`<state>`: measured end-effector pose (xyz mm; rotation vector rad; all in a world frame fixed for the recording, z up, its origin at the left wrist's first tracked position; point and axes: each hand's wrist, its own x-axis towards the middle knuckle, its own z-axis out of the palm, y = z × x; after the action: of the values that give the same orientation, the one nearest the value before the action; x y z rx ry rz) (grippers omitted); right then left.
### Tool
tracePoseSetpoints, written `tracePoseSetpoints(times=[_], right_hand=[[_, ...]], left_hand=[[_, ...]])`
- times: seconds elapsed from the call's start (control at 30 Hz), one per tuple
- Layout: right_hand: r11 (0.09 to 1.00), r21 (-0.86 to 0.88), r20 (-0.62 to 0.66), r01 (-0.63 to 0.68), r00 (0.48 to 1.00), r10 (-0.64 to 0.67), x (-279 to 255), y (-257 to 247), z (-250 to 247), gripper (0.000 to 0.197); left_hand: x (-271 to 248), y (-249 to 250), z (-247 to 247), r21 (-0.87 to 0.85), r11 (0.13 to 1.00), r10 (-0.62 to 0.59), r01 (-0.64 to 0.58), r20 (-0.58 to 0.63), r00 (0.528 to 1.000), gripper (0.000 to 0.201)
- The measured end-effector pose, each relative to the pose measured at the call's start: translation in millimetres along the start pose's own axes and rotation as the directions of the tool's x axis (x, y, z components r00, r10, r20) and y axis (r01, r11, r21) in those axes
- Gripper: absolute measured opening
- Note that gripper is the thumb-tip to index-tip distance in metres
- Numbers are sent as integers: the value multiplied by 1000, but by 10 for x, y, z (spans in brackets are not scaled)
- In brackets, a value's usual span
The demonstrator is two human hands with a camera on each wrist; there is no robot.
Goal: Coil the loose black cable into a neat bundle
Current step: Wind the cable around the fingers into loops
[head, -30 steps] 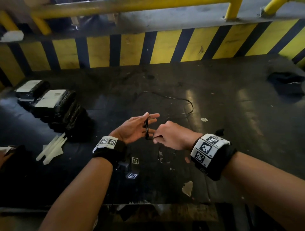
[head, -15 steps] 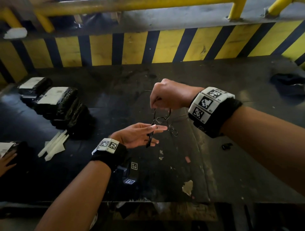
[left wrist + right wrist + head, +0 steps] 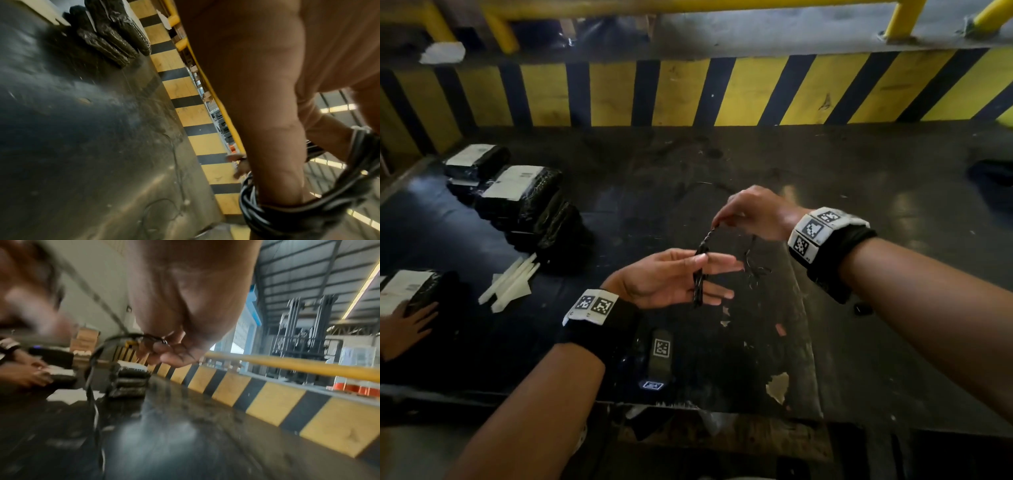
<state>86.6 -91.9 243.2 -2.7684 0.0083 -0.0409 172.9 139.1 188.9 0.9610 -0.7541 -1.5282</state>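
My left hand (image 3: pixel 681 277) is held palm up above the dark table (image 3: pixel 859 192), fingers straight. The black cable (image 3: pixel 699 284) is wound in several turns round those fingers, and the thumb presses it down. In the left wrist view the cable (image 3: pixel 267 216) shows as a tight band of loops round the fingers. My right hand (image 3: pixel 750 212) hovers just above and to the right, pinching a free strand that runs down to the coil. In the right wrist view the cable (image 3: pixel 156 340) sits between thumb and fingertips. A loose tangle (image 3: pixel 753 265) lies below my right hand.
Black wrapped packages (image 3: pixel 527 195) with white labels and white strips (image 3: pixel 512 284) lie on the left. Another person's hand (image 3: pixel 404 325) rests on one package at the left edge. A yellow-and-black striped barrier (image 3: pixel 688 92) closes the back. A dark cloth (image 3: pixel 993 171) lies far right.
My right hand rose from beside the left hand, drawing the strand up, then came down a little towards the coil. The loose loop on the table has been pulled in.
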Motion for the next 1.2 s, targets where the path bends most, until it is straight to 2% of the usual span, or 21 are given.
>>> tracePoseSetpoints(times=[0.1,0.17,0.2,0.27,0.37,0.5,0.67,0.77,0.93,1.07,1.13,1.2], right_hand=[[987,155,4,-49,999,49,-215,18,414,33],[960,281,-18,-6,1000,12,-367,-37,705,21],[941,336,-43,34,999,-21,-438,-81,820,23],[900,433,-78,57,997,-26,-533,-196,1007,26],[867,498,-38,-8,999,31,-600,-369,1146,25],[889,457,0,-13,1000,15,-628,-499,1151,27],[962,226,197,-157,974,113,-613,-551,842,28],[963,166,281,-212,946,160,-563,-588,547,28],[962,85,284,-258,932,225,-388,-501,120,30],[978,-10,218,-206,954,204,-214,-504,-73,31],[969,46,228,-242,947,226,-124,-504,-142,30],[980,14,197,-199,961,192,-37,-502,-194,28]], left_hand=[[3,198,60,-42,993,112,-110,53,992,40],[44,296,72,-50,984,175,-172,77,982,39],[76,319,70,-48,981,192,-189,80,978,39],[151,318,38,-37,977,211,-210,40,977,41],[241,298,-55,-57,974,213,-217,-75,974,46],[280,239,-263,-59,991,96,-116,-263,960,62],[275,54,-466,-37,999,3,-16,-328,945,56],[240,-67,-516,-17,998,-57,55,-332,941,68],[164,-240,-461,23,989,-134,148,-299,945,73],[160,-260,-331,16,981,-181,192,-253,950,64],[142,-256,-283,39,973,-212,228,-250,945,62],[118,-284,-269,33,968,-235,250,-244,941,57]])
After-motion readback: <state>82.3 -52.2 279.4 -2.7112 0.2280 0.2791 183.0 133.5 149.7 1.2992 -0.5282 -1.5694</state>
